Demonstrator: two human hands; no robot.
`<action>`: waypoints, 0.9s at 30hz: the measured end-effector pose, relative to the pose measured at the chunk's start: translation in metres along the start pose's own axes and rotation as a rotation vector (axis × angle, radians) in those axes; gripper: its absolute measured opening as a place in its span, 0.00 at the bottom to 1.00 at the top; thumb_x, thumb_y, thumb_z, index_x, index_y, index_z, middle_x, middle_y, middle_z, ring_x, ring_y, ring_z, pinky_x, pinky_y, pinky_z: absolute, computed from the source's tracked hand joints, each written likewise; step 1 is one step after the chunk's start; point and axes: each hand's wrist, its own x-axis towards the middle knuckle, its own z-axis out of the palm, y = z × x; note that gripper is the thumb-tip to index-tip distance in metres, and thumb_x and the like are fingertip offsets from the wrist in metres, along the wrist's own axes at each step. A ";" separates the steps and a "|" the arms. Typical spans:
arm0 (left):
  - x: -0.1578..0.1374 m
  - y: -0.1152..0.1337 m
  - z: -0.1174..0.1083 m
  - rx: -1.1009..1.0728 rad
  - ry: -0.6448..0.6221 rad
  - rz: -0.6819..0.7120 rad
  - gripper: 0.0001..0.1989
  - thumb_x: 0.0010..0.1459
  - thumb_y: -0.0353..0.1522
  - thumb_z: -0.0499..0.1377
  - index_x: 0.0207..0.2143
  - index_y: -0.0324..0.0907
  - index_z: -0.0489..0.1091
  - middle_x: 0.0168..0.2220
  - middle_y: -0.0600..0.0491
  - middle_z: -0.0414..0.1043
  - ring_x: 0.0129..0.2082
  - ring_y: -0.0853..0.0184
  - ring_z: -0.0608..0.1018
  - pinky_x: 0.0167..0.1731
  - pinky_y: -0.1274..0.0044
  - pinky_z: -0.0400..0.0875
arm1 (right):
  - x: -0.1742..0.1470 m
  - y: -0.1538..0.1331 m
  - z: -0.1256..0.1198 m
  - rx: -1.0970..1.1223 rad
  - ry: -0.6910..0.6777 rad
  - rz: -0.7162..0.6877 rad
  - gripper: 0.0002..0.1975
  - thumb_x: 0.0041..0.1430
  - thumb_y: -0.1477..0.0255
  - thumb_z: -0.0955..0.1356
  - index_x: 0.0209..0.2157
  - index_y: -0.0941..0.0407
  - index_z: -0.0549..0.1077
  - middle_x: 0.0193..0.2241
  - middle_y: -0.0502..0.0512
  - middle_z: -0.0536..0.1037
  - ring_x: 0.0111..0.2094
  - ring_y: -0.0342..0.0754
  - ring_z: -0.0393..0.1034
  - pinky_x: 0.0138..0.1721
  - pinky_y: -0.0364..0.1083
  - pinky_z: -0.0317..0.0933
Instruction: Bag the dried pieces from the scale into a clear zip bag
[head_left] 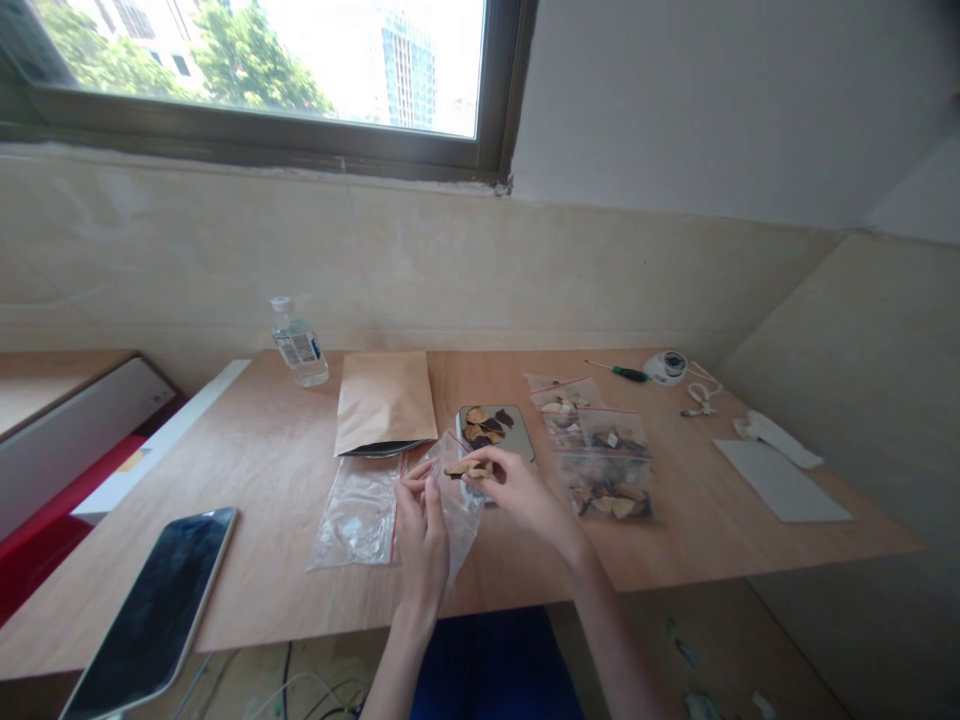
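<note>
My left hand (421, 515) pinches the edge of a clear zip bag (466, 520) above the front of the table. At the bag's mouth, my right hand (510, 482) is closed on several dried slices (465, 468), tan with dark edges. Just behind the hands is a small flat scale (517, 428), with more dried slices (484, 428), some tan and some dark brown, lying on its plate. My right hand and the bag cover its front part. Clear zip bags (356, 510) lie flat to the left of my left hand.
A brown paper pouch (386, 400) and a water bottle (300, 345) are at the back left. Filled zip bags (611, 480) lie on the right, before a screwdriver (630, 374) and white camera (666, 367). A phone (157, 610) rests front left; white paper (780, 480) lies far right.
</note>
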 end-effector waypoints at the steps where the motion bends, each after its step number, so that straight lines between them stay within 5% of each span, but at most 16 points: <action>1: -0.001 0.000 0.000 -0.004 0.011 0.002 0.10 0.62 0.40 0.49 0.33 0.43 0.59 0.47 0.44 0.69 0.51 0.60 0.70 0.48 0.64 0.64 | -0.001 -0.001 0.002 -0.055 0.025 0.007 0.07 0.54 0.74 0.66 0.34 0.55 0.76 0.30 0.51 0.77 0.33 0.47 0.71 0.33 0.43 0.64; 4: -0.006 0.000 0.001 -0.019 0.020 -0.004 0.10 0.62 0.40 0.48 0.34 0.43 0.59 0.48 0.45 0.68 0.51 0.61 0.71 0.49 0.64 0.64 | -0.001 -0.004 0.007 -0.186 0.073 -0.018 0.10 0.51 0.79 0.67 0.35 0.55 0.76 0.32 0.52 0.77 0.35 0.48 0.70 0.37 0.45 0.63; 9: -0.008 -0.003 0.000 -0.064 0.077 -0.087 0.12 0.62 0.41 0.48 0.39 0.43 0.61 0.49 0.45 0.68 0.50 0.61 0.71 0.49 0.65 0.64 | -0.001 -0.016 0.002 -0.211 -0.100 -0.164 0.17 0.53 0.76 0.67 0.46 0.52 0.72 0.42 0.53 0.74 0.32 0.43 0.70 0.39 0.45 0.65; 11: -0.007 -0.005 -0.003 -0.071 0.129 -0.098 0.12 0.62 0.41 0.48 0.40 0.43 0.62 0.49 0.45 0.69 0.51 0.61 0.71 0.49 0.65 0.64 | 0.004 -0.013 -0.005 -0.244 0.011 -0.275 0.15 0.57 0.75 0.64 0.46 0.51 0.71 0.45 0.54 0.72 0.40 0.45 0.69 0.45 0.46 0.63; 15: -0.003 -0.007 -0.008 -0.054 0.181 -0.087 0.11 0.61 0.40 0.49 0.39 0.43 0.63 0.48 0.46 0.70 0.50 0.61 0.72 0.49 0.63 0.64 | 0.025 0.024 -0.012 -0.390 0.279 -0.297 0.14 0.61 0.73 0.61 0.47 0.53 0.70 0.45 0.58 0.70 0.49 0.50 0.65 0.53 0.51 0.58; 21: -0.006 -0.004 -0.007 -0.038 0.164 -0.088 0.10 0.62 0.40 0.48 0.37 0.43 0.62 0.49 0.46 0.70 0.49 0.63 0.72 0.47 0.66 0.66 | 0.052 0.094 0.001 -0.624 0.282 -0.206 0.22 0.55 0.68 0.67 0.52 0.53 0.66 0.50 0.64 0.66 0.54 0.59 0.60 0.53 0.60 0.57; 27: -0.005 -0.006 -0.010 -0.044 0.169 -0.099 0.10 0.61 0.40 0.49 0.37 0.43 0.62 0.49 0.46 0.70 0.50 0.62 0.71 0.49 0.66 0.63 | 0.053 0.103 -0.007 -0.508 0.307 -0.231 0.15 0.56 0.72 0.66 0.46 0.55 0.70 0.46 0.61 0.69 0.50 0.54 0.64 0.52 0.54 0.59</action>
